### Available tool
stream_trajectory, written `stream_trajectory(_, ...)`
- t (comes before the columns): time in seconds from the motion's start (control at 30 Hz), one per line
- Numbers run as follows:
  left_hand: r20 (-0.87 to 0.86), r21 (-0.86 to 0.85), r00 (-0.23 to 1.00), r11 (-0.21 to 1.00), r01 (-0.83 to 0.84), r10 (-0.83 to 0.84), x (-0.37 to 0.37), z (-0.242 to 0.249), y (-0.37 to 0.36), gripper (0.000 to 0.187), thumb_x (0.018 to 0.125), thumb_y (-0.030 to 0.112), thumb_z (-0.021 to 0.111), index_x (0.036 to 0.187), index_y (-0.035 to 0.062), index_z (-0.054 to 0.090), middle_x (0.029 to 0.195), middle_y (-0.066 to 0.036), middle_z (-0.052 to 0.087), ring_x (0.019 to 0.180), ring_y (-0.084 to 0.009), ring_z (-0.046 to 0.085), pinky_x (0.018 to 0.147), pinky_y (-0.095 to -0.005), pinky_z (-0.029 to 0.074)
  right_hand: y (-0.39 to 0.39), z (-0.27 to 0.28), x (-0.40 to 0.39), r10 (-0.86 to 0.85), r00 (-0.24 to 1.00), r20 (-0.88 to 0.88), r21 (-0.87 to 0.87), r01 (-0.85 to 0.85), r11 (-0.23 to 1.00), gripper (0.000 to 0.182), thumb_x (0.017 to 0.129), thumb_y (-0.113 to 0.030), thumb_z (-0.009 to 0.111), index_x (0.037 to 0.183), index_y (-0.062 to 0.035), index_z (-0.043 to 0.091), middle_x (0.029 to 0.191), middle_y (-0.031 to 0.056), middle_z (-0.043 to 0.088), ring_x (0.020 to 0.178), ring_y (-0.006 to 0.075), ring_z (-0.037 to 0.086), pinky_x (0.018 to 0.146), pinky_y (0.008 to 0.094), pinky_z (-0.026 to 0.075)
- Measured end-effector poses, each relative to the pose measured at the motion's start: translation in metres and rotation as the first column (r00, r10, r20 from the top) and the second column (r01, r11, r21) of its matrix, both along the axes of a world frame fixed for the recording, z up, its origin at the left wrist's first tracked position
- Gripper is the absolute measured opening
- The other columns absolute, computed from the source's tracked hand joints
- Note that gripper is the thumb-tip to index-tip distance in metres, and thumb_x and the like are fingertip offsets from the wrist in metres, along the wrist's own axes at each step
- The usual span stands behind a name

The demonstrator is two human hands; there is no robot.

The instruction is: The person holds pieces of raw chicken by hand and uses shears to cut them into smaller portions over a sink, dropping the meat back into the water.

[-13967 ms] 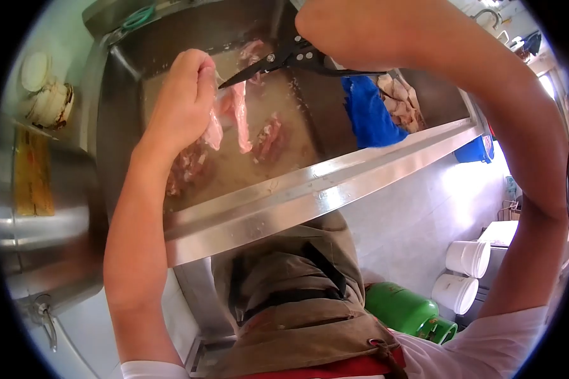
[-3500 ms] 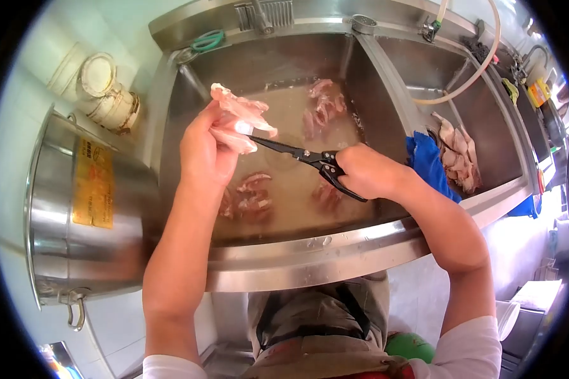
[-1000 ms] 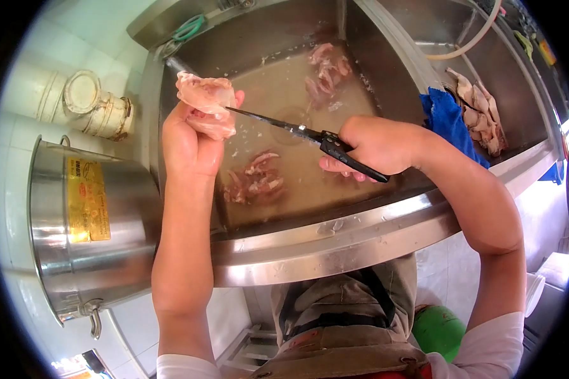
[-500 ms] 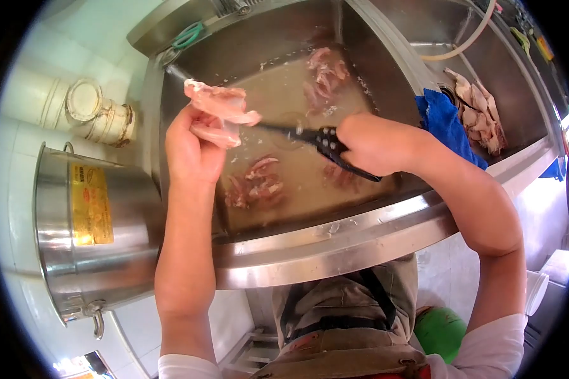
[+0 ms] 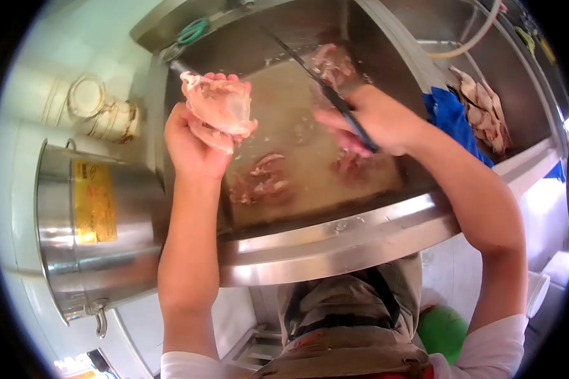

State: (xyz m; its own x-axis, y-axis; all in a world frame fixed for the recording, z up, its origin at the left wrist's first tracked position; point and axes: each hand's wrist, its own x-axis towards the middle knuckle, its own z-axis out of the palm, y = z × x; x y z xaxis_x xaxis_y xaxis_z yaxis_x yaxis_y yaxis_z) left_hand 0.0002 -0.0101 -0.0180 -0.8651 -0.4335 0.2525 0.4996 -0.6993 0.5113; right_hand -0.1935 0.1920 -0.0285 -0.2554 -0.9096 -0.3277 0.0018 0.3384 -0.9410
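Observation:
My left hand [image 5: 196,142] is closed around a raw chicken carcass [image 5: 220,104], pale pink and opened out, held above the left part of the sink. The fingertips show behind its upper edge. My right hand [image 5: 376,117] grips black-handled scissors [image 5: 340,104], their long dark blades pointing up and to the left, away from the carcass. Below both hands, the steel sink [image 5: 284,252] holds cloudy water. Several clumps of raw meat lie in it: one clump [image 5: 262,180] at the lower left, another [image 5: 351,165] under my right hand, and a third [image 5: 332,63] toward the back.
A second basin on the right holds more raw pieces [image 5: 483,110], with a blue cloth [image 5: 452,123] over the divider. A pale hose [image 5: 468,44] hangs there. Green-handled scissors [image 5: 193,30] lie on the back-left rim. At left stands a large steel pot [image 5: 133,202] with a tap.
The scissors have moved away from the carcass and swung upward as my right hand shifted. The carcass has turned in my left hand, showing a broader face.

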Motion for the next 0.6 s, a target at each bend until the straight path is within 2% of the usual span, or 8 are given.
stream_trajectory(0.1, 0.095, 0.005, 0.994, 0.998, -0.063, 0.062, -0.009, -0.006, 0.018, 0.033, 0.092, 0.011, 0.043, 0.116, -0.0044, 0.058, 0.118, -0.019, 0.061, 0.12, -0.0363, 0.053, 0.115, -0.0568, 0.03, -0.014, 0.006, 0.029, -0.085, 0.955, 0.285, -0.068, 0.108, 0.992, 0.044, 0.083, -0.035, 0.079, 0.092, 0.0055, 0.064, 0.072, 0.01, 0.064, 0.045, 0.0096, 0.049, 0.039, 0.0254, 0.038)
stream_trajectory(0.13, 0.057, -0.019, 0.998, 1.0, 0.002, -0.001, -0.014, -0.006, 0.028, 0.035, 0.091, 0.011, 0.042, 0.119, -0.0048, 0.056, 0.12, -0.021, 0.06, 0.12, -0.0352, 0.053, 0.114, -0.0516, 0.034, -0.018, 0.003, 0.035, -0.088, 0.947, 0.308, -0.159, 0.143, 0.977, 0.044, 0.08, -0.037, 0.08, 0.081, 0.0054, 0.066, 0.067, 0.0084, 0.062, 0.052, 0.014, 0.054, 0.044, 0.028, 0.041)
stream_trajectory(0.17, 0.142, -0.011, 0.989, 0.999, -0.038, 0.039, -0.018, -0.004, 0.042, 0.034, 0.09, 0.011, 0.043, 0.118, -0.0023, 0.056, 0.119, -0.019, 0.06, 0.117, -0.0342, 0.055, 0.109, -0.0499, 0.038, -0.023, -0.003, 0.038, -0.053, 0.941, 0.333, -0.203, 0.126, 0.971, 0.035, 0.083, -0.024, 0.078, 0.09, 0.0071, 0.064, 0.067, 0.0073, 0.06, 0.049, 0.0096, 0.051, 0.04, 0.0255, 0.039)
stream_trajectory(0.23, 0.309, -0.021, 0.943, 0.992, -0.126, 0.126, -0.026, 0.0, 0.064, 0.033, 0.087, 0.011, 0.044, 0.115, 0.0027, 0.057, 0.115, -0.016, 0.061, 0.112, -0.0323, 0.057, 0.101, -0.0466, 0.045, -0.019, 0.004, 0.045, -0.119, 0.918, 0.379, -0.245, 0.224, 0.943, 0.031, 0.083, -0.021, 0.078, 0.088, 0.0065, 0.064, 0.065, 0.0055, 0.058, 0.049, 0.01, 0.052, 0.041, 0.0256, 0.04)
stream_trajectory(0.27, 0.167, -0.055, 0.986, 0.998, 0.025, -0.015, -0.031, -0.008, 0.061, 0.03, 0.097, 0.024, 0.045, 0.117, 0.0038, 0.056, 0.114, -0.016, 0.062, 0.107, -0.0303, 0.06, 0.094, -0.0441, 0.048, -0.013, 0.006, 0.043, -0.093, 0.908, 0.409, -0.297, 0.229, 0.927, 0.027, 0.084, -0.017, 0.076, 0.087, 0.0069, 0.063, 0.066, 0.0062, 0.059, 0.05, 0.0108, 0.054, 0.042, 0.0257, 0.042)
stream_trajectory(0.3, 0.479, -0.235, 0.804, 0.934, -0.27, 0.353, -0.041, 0.006, 0.081, 0.035, 0.1, 0.032, 0.045, 0.119, 0.0043, 0.054, 0.112, -0.014, 0.063, 0.1, -0.0293, 0.063, 0.087, -0.0433, 0.051, -0.012, 0.006, 0.039, -0.096, 0.925, 0.367, -0.278, 0.208, 0.938, 0.026, 0.084, -0.016, 0.076, 0.086, 0.0069, 0.063, 0.066, 0.0068, 0.059, 0.05, 0.0113, 0.054, 0.042, 0.0258, 0.043)
stream_trajectory(0.4, 0.569, -0.323, 0.781, 0.943, -0.078, 0.259, -0.036, 0.01, 0.081, 0.037, 0.1, 0.031, 0.044, 0.119, 0.0015, 0.055, 0.108, -0.014, 0.065, 0.093, -0.0276, 0.065, 0.078, -0.0415, 0.053, -0.013, 0.008, 0.027, -0.076, 0.963, 0.258, -0.26, 0.145, 0.955, 0.019, 0.084, -0.009, 0.071, 0.083, 0.0074, 0.061, 0.067, 0.0093, 0.06, 0.052, 0.0134, 0.056, 0.044, 0.0259, 0.046)
stream_trajectory(0.6, 0.751, -0.477, 0.53, 0.878, 0.024, 0.394, -0.03, -0.009, 0.048, 0.023, 0.097, 0.012, 0.048, 0.111, -0.0001, 0.062, 0.098, -0.015, 0.068, 0.074, -0.0189, 0.068, 0.048, -0.027, 0.051, -0.024, -0.028, -0.015, -0.112, 0.989, -0.102, -0.11, 0.1, 0.989, 0.012, 0.086, -0.003, 0.06, 0.08, 0.0062, 0.061, 0.066, 0.0105, 0.06, 0.053, 0.0169, 0.058, 0.046, 0.03, 0.047)
